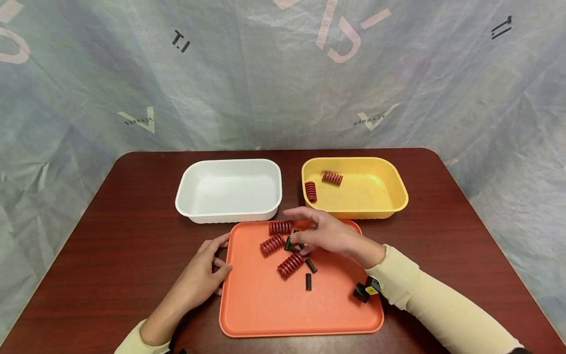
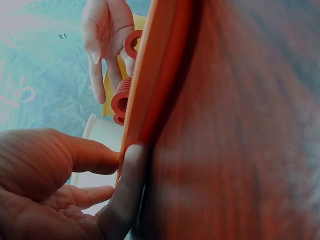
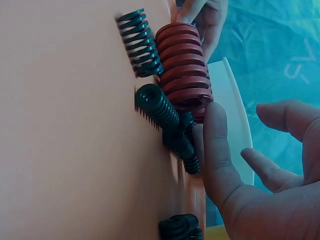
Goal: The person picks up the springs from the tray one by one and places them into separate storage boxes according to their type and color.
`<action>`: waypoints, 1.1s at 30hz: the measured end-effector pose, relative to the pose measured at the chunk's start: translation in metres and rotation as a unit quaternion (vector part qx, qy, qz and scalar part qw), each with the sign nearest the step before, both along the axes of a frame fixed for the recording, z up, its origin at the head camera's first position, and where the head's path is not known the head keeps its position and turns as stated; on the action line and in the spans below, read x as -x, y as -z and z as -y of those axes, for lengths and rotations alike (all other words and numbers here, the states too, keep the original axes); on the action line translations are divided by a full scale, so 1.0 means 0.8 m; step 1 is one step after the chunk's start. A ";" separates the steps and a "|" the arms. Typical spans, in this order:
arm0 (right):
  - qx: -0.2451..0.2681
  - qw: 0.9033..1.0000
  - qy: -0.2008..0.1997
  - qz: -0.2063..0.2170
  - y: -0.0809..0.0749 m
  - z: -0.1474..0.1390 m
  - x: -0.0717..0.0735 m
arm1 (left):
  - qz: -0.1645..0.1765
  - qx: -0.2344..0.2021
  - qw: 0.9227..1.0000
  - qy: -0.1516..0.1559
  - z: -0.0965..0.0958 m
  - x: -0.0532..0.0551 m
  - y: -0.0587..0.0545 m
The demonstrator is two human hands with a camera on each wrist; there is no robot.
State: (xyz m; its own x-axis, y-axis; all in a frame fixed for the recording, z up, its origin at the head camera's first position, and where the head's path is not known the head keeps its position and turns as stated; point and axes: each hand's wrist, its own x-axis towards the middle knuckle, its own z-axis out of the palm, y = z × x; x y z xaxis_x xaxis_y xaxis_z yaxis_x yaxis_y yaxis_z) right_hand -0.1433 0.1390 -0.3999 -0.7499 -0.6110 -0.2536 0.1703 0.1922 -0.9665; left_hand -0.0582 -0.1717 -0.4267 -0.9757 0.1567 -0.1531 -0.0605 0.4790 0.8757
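An orange tray [image 1: 261, 305] lies on the table. My left hand [image 1: 201, 275] holds its left rim, with the thumb and fingers about the edge in the left wrist view. Three red coil springs [image 1: 290, 266] lie on the tray, with several small dark green springs [image 1: 308, 281] beside them. Over the small springs hovers my right hand [image 1: 329, 233], its thumb and fingers spread apart. In the right wrist view its fingertips are close to a red spring [image 3: 185, 65] and the dark springs [image 3: 160, 107], with nothing held. The hand partly hides some small springs in the head view.
A white bin [image 1: 230, 217] stands behind the tray at the left. The yellow bin [image 1: 367, 194] at the back right holds two red springs [image 1: 332, 178]. Dark red-brown table [image 1: 119, 255] surrounds the tray, and a grey printed curtain [image 1: 265, 73] hangs behind.
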 end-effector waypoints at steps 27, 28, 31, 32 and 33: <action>-0.185 0.969 0.038 -0.160 0.002 0.032 0.004 | 0.008 0.000 1.000 -0.003 0.000 -0.002 -0.003; -0.192 0.966 0.040 -0.169 0.002 0.033 0.003 | 0.008 0.001 1.000 -0.003 -0.001 -0.002 -0.003; -0.208 0.960 0.041 -0.186 0.003 0.035 0.002 | 0.007 0.004 1.000 -0.003 -0.001 -0.002 -0.003; -0.211 0.958 0.041 -0.190 0.003 0.035 0.002 | 0.007 0.005 1.000 -0.003 -0.001 -0.002 -0.003; -0.215 0.956 0.039 -0.196 0.003 0.035 0.002 | 0.007 0.005 1.000 -0.002 -0.001 -0.002 -0.003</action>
